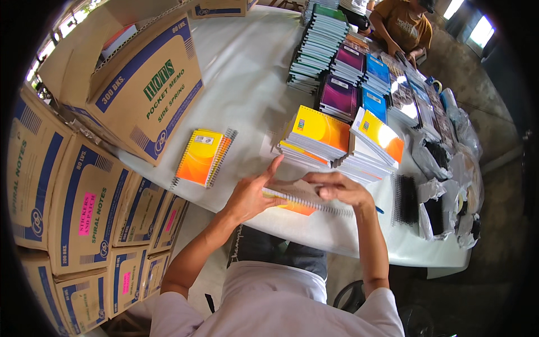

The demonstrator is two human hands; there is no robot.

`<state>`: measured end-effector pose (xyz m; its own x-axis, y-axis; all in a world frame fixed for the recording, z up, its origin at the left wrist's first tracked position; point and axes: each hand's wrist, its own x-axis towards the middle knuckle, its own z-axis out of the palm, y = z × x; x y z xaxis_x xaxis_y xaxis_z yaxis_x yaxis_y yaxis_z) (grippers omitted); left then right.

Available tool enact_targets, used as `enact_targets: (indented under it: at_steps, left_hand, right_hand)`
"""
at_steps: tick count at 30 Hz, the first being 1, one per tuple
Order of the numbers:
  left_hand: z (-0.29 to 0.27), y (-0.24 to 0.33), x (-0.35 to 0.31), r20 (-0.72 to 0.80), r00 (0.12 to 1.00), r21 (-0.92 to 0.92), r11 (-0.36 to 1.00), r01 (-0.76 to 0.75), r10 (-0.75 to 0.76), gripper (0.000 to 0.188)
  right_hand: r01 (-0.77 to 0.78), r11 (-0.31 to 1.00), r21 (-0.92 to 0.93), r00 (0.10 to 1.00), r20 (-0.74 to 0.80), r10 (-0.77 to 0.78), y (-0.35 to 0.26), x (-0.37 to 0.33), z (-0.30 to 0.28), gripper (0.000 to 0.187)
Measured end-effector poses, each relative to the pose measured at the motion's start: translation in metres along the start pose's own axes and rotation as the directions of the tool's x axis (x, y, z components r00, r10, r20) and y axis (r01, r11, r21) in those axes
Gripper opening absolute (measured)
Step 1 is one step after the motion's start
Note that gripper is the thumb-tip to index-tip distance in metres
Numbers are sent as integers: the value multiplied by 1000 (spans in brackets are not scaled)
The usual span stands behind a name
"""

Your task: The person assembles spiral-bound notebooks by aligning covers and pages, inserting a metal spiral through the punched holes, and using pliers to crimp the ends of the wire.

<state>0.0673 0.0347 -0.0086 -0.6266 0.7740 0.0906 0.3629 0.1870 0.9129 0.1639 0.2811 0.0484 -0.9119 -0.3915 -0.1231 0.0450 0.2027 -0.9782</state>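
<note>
Presently: one spiral notebook (298, 209), near edge of table (236, 73); my left hand (251, 196) pinching its left end, index finger spread. My right hand (339, 190), blurred over pages: cannot tell its pinch. Hazard: projecting coil (339, 212) could snag or back out, should my left hold slacken.

Pcs. counted: 1 bench (241, 67), 1 open carton (174, 95), 1 more carton (219, 9) at far end, approx. 8 closed cartons (64, 191) at L w/ 4 pink labels (87, 214). Yellow-orange nbks: 2 big piles (323, 132), 1 small group (201, 154), + 1 held spiral nbk (297, 209). Also 2 purple piles (338, 100), 2 bright-blue piles (374, 105), 1 unbagged black coil bundle (405, 200). Wearer's hands: 1 L hand (251, 195), 1 R hand (343, 188). Min. 1 co-worker (405, 28). Green nbks (331, 13) overlap, exact no. cannot be told.
</note>
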Motion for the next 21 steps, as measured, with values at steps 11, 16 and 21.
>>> enact_targets:
  at_steps: [11,16,21]
  left_hand:
    - [0,7,-9,-13,1000,-71,997,28,-29,118]
    - [2,-6,-8,-99,995,-52,999,-15,10,124]
    - [3,-7,-10,-108,993,-141,990,25,-40,125]
  right_hand:
    - [-117,948,-295,993,-34,113,-2,16,19,57]
    - [-103,931,-351,995,-28,99,-18,21,18,63]
    - [67,997,-35,996,-53,-69,-4,21,19,55]
